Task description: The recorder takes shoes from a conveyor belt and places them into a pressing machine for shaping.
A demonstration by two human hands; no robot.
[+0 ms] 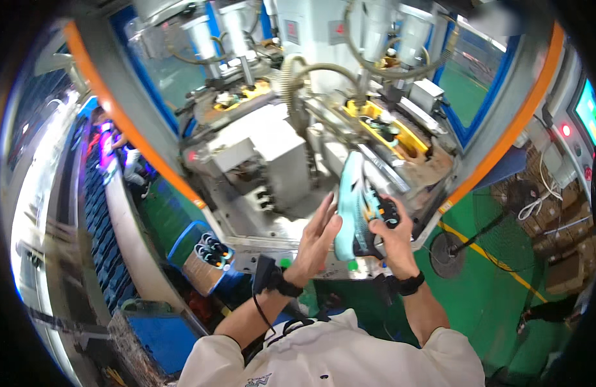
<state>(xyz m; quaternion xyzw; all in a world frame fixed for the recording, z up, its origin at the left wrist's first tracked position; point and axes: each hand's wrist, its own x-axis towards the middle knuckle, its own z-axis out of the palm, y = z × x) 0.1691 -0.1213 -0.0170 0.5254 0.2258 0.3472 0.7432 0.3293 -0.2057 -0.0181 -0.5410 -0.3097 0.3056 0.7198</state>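
A sports shoe (353, 213) with a pale turquoise sole and a black, white and orange upper is held up before the machine's front edge, turned on its side with the sole toward the left. My right hand (398, 244) grips it at the opening, thumb pressed on the upper. Close by the sole, my left hand (316, 240) has its fingers stretched out and together; whether they touch the shoe I cannot tell.
Ahead stands a machine with yellow fixtures (401, 134), hoses and a white box-shaped housing (278, 155), framed by orange-edged posts. At left, a pair of shoes (212, 250) lies on a stool beside a conveyor (127, 235). A floor fan (447, 253) and cartons (565, 274) are at right.
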